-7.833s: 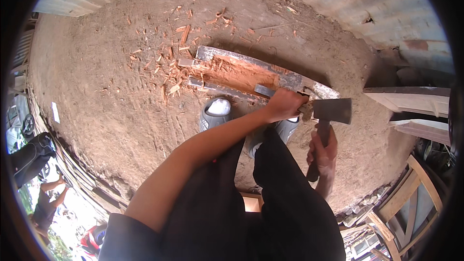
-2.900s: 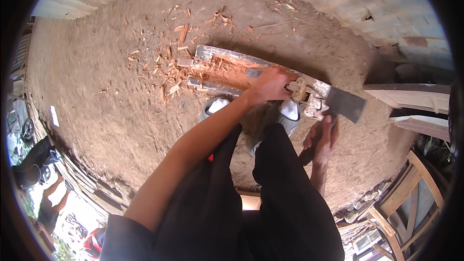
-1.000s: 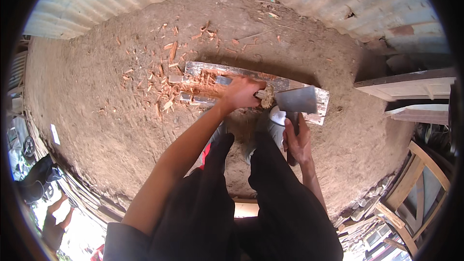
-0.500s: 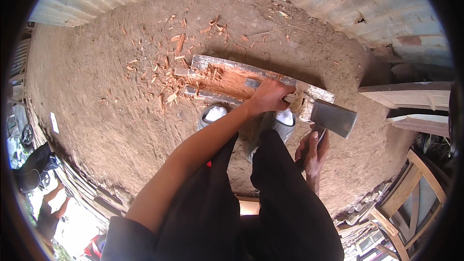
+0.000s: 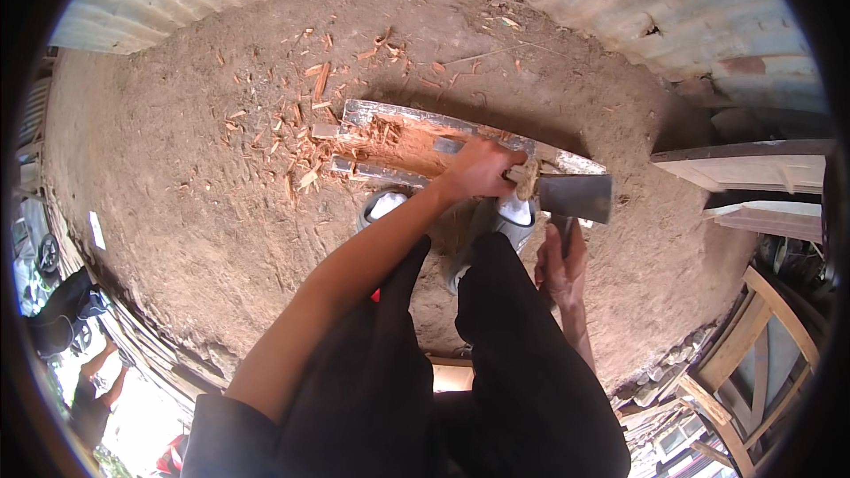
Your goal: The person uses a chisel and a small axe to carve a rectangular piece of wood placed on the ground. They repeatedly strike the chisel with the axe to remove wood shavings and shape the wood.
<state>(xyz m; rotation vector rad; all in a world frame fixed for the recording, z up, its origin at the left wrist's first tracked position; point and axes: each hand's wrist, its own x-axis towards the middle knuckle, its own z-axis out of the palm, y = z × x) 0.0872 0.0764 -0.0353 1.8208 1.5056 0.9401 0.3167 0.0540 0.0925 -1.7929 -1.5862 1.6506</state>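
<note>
A long wooden block [image 5: 409, 152] with a hollowed reddish middle and weathered whitish edges lies on the ground in front of my feet. My left hand [image 5: 481, 168] is closed around a chisel [image 5: 448, 145], its flat grey blade lying low over the hollow. The chisel's pale handle end, frayed at the tip, sticks out to the right of my fist. In my right hand [image 5: 563, 270] is a hatchet [image 5: 577, 198], gripped by its handle. Its broad metal head is at the chisel's butt; whether they touch I cannot tell.
Wood chips [image 5: 305, 155] lie scattered left of and beyond the block. My grey shoes [image 5: 381, 207] are close to its near edge. Corrugated metal sheets [image 5: 673, 9] stand at the back. Wooden panels [image 5: 744, 164] lean at right, with a wooden frame [image 5: 753, 345] below. Another person [image 5: 93, 394] is at far left.
The hatchet head has swung left to the chisel's butt, and my right hand moved slightly left with it. My left hand keeps its grip on the chisel.
</note>
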